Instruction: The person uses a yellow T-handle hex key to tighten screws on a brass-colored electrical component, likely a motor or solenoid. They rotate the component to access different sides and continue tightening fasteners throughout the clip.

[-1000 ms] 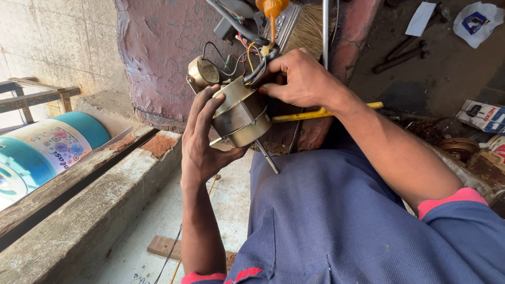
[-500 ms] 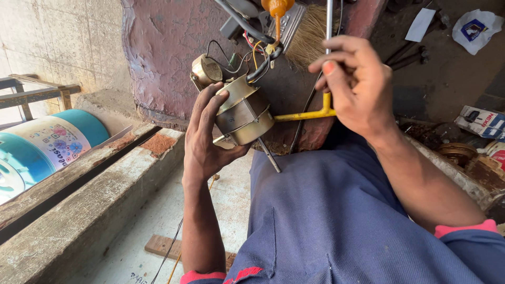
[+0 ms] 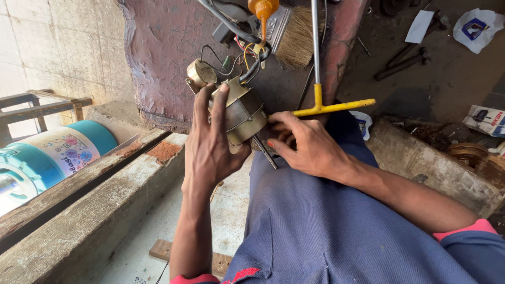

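My left hand (image 3: 210, 152) grips a small brass-coloured fan motor (image 3: 243, 111) from the left, fingers spread up over its casing. A thin steel shaft (image 3: 265, 153) sticks out of the motor's lower end, and coloured wires (image 3: 247, 55) run from its top. My right hand (image 3: 310, 150) is at the motor's lower right, thumb on the casing and fingers curled beside the shaft. The motor sits above my knee in blue trousers (image 3: 336, 231). Just beyond my right hand, a T-handle wrench with a yellow grip (image 3: 336, 108) stands upright with neither hand on it.
A brush (image 3: 295, 32) and an orange-handled screwdriver (image 3: 262, 10) lie above the motor. A blue and white cylinder (image 3: 58, 152) lies left behind a concrete ledge (image 3: 79, 226). A wooden frame (image 3: 39, 105) stands far left. Cartons (image 3: 486, 120), tools and a white bag (image 3: 476, 22) lie on the floor at right.
My right hand left the motor's top, rose to the T-handle wrench, then let go and came down onto the motor's lower right side. My left hand kept its hold.
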